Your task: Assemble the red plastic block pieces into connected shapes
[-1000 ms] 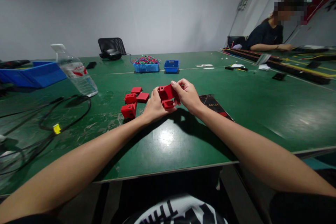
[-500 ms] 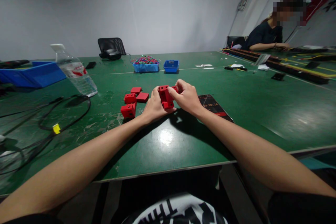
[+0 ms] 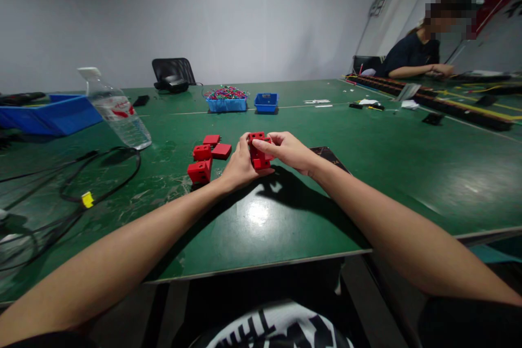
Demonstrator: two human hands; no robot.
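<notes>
Both hands meet over the green table around a red blocky part with round holes (image 3: 261,162). My left hand (image 3: 240,164) is closed around its left side, with the thumb under its lower edge. My right hand (image 3: 290,151) is closed on the upper right of the same part, its thumb lying across the front. Whether a separate small red piece sits under the right fingers is hidden. Left of my left hand lie several more red pieces: a holed block (image 3: 199,172), a smaller block (image 3: 202,153) and flat squares (image 3: 222,151).
A dark panel (image 3: 326,154) lies partly behind my right forearm. Farther back stand a blue bin of colourful bits (image 3: 227,105) and a small blue bin (image 3: 266,103). At left are a tilted water bottle (image 3: 122,119) and black cables (image 3: 101,196). A person (image 3: 416,54) sits far right.
My right hand has lowered and turned flatter, its thumb sliding left across the red part. The red piece that stuck out at its fingers is now mostly covered. My left hand stays nearly still.
</notes>
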